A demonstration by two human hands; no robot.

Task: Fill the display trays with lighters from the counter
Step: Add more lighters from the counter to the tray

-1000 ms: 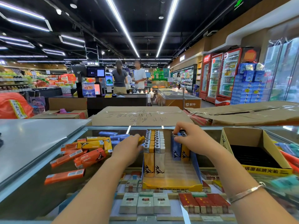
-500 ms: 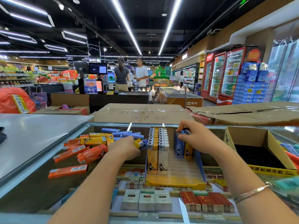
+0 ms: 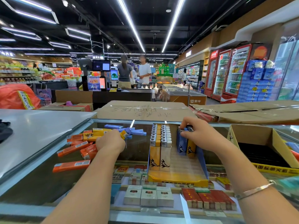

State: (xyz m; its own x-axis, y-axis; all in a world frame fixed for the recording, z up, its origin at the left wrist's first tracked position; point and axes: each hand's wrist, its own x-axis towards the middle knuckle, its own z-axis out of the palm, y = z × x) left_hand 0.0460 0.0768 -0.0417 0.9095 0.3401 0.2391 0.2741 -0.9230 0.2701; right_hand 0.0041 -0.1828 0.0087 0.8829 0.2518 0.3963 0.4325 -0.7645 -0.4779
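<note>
Fingertips [image 3: 183, 134] of the right hand [image 3: 200, 136], centre right of frame: curled and pinching the metal tops of a short row of upright blue and yellow plastic lighters [image 3: 186, 145], steadying them at the far end of the right-hand lane

Left hand [image 3: 111, 141], centre left of frame: back of hand towards the camera, fingers reaching into the loose heap of orange, yellow and blue lighters [image 3: 84, 143] lying flat on the glass countertop [image 3: 32, 180]; whether the fingers hold one cannot be told, as the hand hides them

Yellow-fronted, blue-walled cardboard display tray [image 3: 178, 178], lower centre, resting on the glass: left lanes hold a full double row of upright yellow and white lighters [image 3: 161, 143]; right lane bare from its front edge to the held row

Second cardboard tray with black slotted insert and yellow printed lip [image 3: 268, 165], right edge of frame: no lighters seen standing in it

Cigarette packs [image 3: 148, 196], white and red, below the glass, near bottom of frame

Flattened brown cardboard sheets [image 3: 145, 110], beyond the counter's far edge

Step in hand, as judged: stocking the right lane of the first tray, well short of complete

Next move calls for: left hand lifting lighters clear of the heap, turning them upright with metal heads up, and seating them against the held row while the right hand keeps that row from toppling
</note>
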